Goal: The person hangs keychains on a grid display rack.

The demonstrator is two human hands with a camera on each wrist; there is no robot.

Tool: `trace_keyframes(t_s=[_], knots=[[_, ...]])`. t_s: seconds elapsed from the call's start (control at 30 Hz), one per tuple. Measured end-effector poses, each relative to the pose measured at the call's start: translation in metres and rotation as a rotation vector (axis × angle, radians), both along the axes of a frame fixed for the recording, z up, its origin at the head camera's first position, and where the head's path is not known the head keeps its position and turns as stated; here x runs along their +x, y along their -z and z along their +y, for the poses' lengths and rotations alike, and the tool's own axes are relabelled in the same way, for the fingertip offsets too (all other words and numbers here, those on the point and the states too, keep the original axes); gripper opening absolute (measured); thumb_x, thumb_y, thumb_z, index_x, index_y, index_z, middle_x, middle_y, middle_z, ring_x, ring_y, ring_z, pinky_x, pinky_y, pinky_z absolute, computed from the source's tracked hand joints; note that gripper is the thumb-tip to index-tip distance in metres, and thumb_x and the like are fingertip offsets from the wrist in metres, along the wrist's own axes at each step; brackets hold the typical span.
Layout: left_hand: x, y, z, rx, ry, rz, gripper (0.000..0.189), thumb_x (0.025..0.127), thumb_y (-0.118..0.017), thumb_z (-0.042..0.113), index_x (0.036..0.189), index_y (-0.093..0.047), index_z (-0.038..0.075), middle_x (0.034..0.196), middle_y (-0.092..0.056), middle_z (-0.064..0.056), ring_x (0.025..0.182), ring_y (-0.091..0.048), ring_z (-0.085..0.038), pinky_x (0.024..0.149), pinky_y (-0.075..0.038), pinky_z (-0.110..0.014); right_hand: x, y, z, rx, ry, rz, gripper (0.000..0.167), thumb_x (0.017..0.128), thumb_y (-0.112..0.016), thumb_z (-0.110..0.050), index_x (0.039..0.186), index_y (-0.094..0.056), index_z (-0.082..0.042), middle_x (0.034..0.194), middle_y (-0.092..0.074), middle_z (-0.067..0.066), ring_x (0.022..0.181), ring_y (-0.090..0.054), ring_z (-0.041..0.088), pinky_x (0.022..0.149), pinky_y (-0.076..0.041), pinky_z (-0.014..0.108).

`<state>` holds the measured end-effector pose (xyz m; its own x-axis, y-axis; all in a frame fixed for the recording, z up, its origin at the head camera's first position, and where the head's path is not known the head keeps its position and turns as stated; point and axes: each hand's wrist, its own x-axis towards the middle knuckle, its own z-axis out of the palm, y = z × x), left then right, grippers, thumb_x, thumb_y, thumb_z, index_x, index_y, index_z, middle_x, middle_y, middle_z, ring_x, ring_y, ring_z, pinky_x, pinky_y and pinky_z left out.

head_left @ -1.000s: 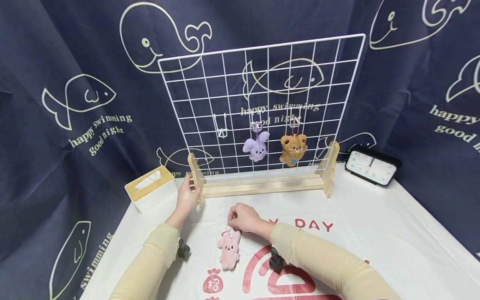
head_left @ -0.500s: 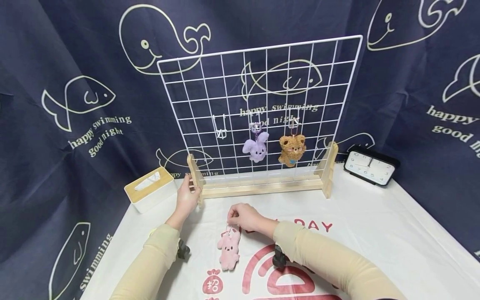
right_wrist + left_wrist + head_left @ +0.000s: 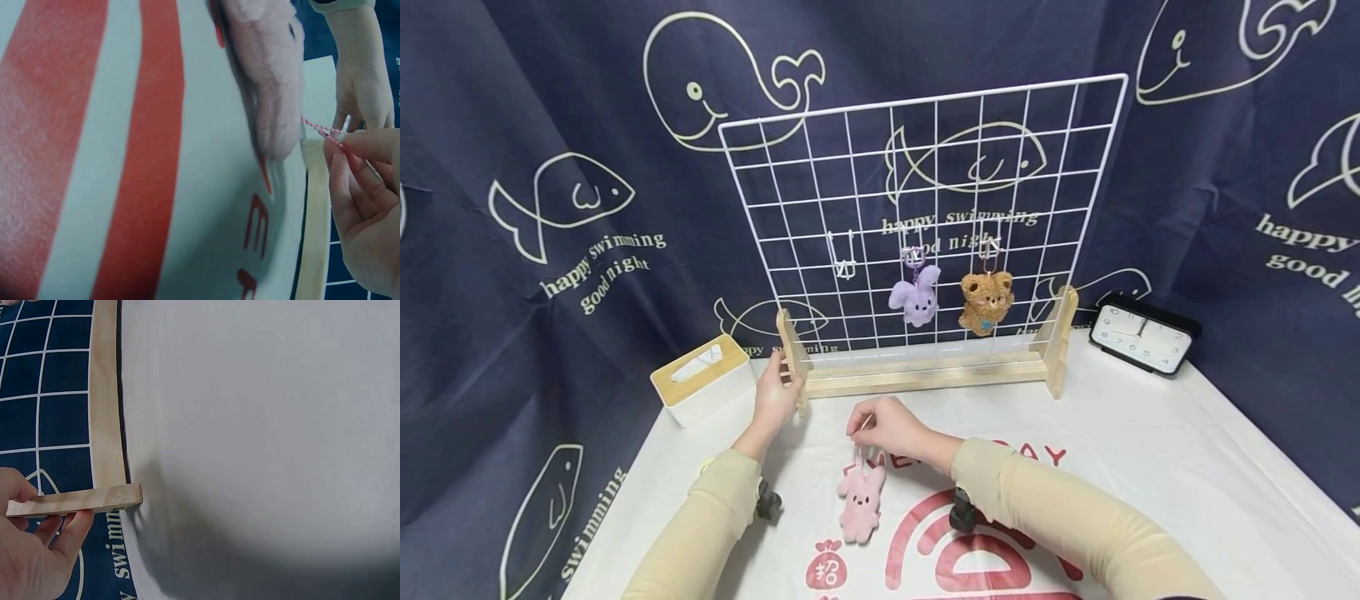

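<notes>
In the head view my left hand [image 3: 775, 396] grips the wooden end support [image 3: 792, 358] at the left of a white wire grid rack [image 3: 917, 167]. The left wrist view shows thumb and fingers on opposite sides of that wooden bar [image 3: 94, 499]. My right hand [image 3: 891, 429] pinches the thin chain of a pink plush rabbit keychain [image 3: 860, 504], which hangs below the fingers at the front of the rack. Up close, the pink beaded chain [image 3: 322, 128] runs from the plush [image 3: 269, 69] to my right fingertips. Whether the plush touches the table, I cannot tell.
A purple rabbit plush [image 3: 915, 300] and a brown bear plush [image 3: 987, 302] hang from hooks on the grid. To their left is a bare white hook [image 3: 844, 265]. A tissue box [image 3: 707, 392] stands at left, a clock [image 3: 1142, 335] at right.
My right hand has risen slightly and shifted a little left, drawing the pink plush's chain upright. The left hand stays on the wooden support.
</notes>
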<state>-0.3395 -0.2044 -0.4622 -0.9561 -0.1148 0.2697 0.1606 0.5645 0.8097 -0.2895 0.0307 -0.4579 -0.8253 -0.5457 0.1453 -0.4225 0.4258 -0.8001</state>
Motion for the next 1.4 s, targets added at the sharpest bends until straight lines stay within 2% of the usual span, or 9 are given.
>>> trace_keyframes(t_s=[0.23, 0.4, 0.53, 0.7, 0.93, 1.1, 1.4], knots=[[0.001, -0.001, 0.001, -0.004, -0.004, -0.015, 0.053, 0.093, -0.056, 0.0, 0.144, -0.043, 0.001, 0.136, -0.055, -0.029, 0.119, -0.058, -0.044, 0.102, -0.052, -0.054, 0.003, -0.01, -0.001, 0.002, -0.007, 0.049, 0.011, 0.086, -0.077, -0.003, 0.086, -0.076, -0.013, 0.078, -0.071, -0.009, 0.068, -0.062, 0.004, 0.065, -0.053, 0.023], [0.001, -0.001, 0.001, -0.007, -0.006, -0.017, 0.053, 0.093, -0.055, 0.0, 0.144, -0.042, 0.001, 0.137, -0.054, -0.029, 0.12, -0.057, -0.043, 0.104, -0.051, -0.053, 0.005, -0.022, 0.0, -0.032, -0.025, 0.088, 0.009, 0.087, -0.076, -0.003, 0.086, -0.075, -0.012, 0.082, -0.071, -0.008, 0.073, -0.063, 0.004, 0.071, -0.054, 0.023], [0.0, 0.0, 0.001, -0.013, -0.007, -0.013, 0.052, 0.093, -0.055, 0.0, 0.144, -0.043, 0.001, 0.136, -0.054, -0.029, 0.12, -0.058, -0.043, 0.104, -0.051, -0.052, 0.005, -0.03, 0.001, -0.046, -0.041, 0.102, 0.011, 0.088, -0.075, -0.003, 0.086, -0.075, -0.014, 0.082, -0.071, -0.009, 0.074, -0.063, 0.003, 0.07, -0.055, 0.023], [0.0, 0.001, 0.0, -0.003, -0.005, -0.002, 0.052, 0.092, -0.056, -0.001, 0.142, -0.044, 0.001, 0.134, -0.056, -0.03, 0.117, -0.059, -0.045, 0.102, -0.052, -0.053, 0.006, -0.04, 0.003, -0.077, -0.062, 0.115, 0.009, 0.089, -0.074, -0.002, 0.088, -0.075, -0.011, 0.085, -0.072, -0.007, 0.075, -0.064, 0.005, 0.07, -0.056, 0.023], [0.0, 0.0, 0.001, -0.006, -0.009, -0.007, 0.052, 0.092, -0.056, 0.001, 0.143, -0.044, 0.002, 0.135, -0.055, -0.029, 0.118, -0.059, -0.044, 0.102, -0.052, -0.053, 0.006, -0.051, 0.005, -0.108, -0.072, 0.174, 0.012, 0.088, -0.073, 0.001, 0.087, -0.074, -0.011, 0.083, -0.072, -0.005, 0.074, -0.064, 0.006, 0.069, -0.057, 0.023], [0.001, -0.001, 0.001, -0.011, -0.005, -0.018, 0.052, 0.093, -0.056, 0.001, 0.144, -0.043, 0.001, 0.136, -0.054, -0.029, 0.119, -0.059, -0.044, 0.102, -0.052, -0.053, 0.006, -0.056, 0.005, -0.116, -0.062, 0.184, 0.012, 0.087, -0.073, 0.001, 0.087, -0.075, -0.011, 0.085, -0.072, -0.006, 0.074, -0.064, 0.005, 0.067, -0.057, 0.022], [0.003, -0.002, 0.001, -0.025, 0.006, -0.042, 0.053, 0.095, -0.053, 0.004, 0.147, -0.04, 0.003, 0.138, -0.052, -0.028, 0.121, -0.058, -0.044, 0.104, -0.052, -0.051, 0.002, -0.063, 0.003, -0.122, -0.017, 0.211, 0.011, 0.088, -0.073, 0.0, 0.088, -0.076, -0.01, 0.084, -0.073, -0.004, 0.075, -0.065, 0.005, 0.071, -0.057, 0.022]])
